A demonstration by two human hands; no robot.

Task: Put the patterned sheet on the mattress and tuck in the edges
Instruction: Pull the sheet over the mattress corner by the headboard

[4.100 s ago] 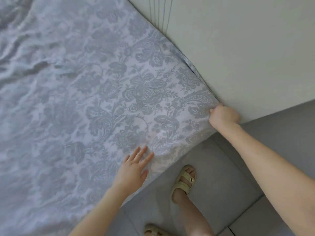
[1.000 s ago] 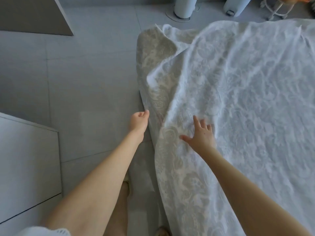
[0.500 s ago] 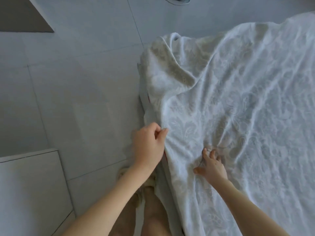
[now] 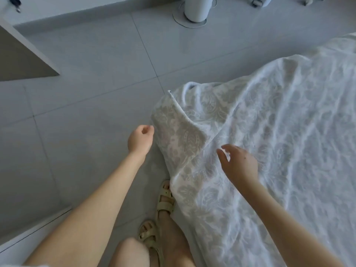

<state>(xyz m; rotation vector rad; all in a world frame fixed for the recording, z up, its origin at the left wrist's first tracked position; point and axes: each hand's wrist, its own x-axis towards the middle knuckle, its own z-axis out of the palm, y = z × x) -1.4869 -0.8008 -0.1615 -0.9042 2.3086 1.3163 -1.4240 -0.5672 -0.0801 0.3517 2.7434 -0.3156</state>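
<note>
The white patterned sheet (image 4: 279, 141) lies crumpled over the mattress, which it hides completely. Its near left corner is folded back and hangs down towards the grey floor. At that hanging edge my left hand (image 4: 140, 140) has its fingers curled, with the fingertips pinching the sheet's edge. My right hand (image 4: 239, 163) is just above the sheet beside the fold, fingers loosely spread and gripping nothing.
My feet in beige sandals (image 4: 163, 201) stand against the hanging sheet. A white fan base (image 4: 194, 14) and another white appliance (image 4: 258, 1) stand on the tiled floor beyond. A cabinet (image 4: 23, 56) is at upper left, and white furniture (image 4: 17, 241) at lower left.
I moved from the wall-side corner to this floor-side corner. In the last half second my right hand lifted off the sheet, and my left hand drew the edge outward.
</note>
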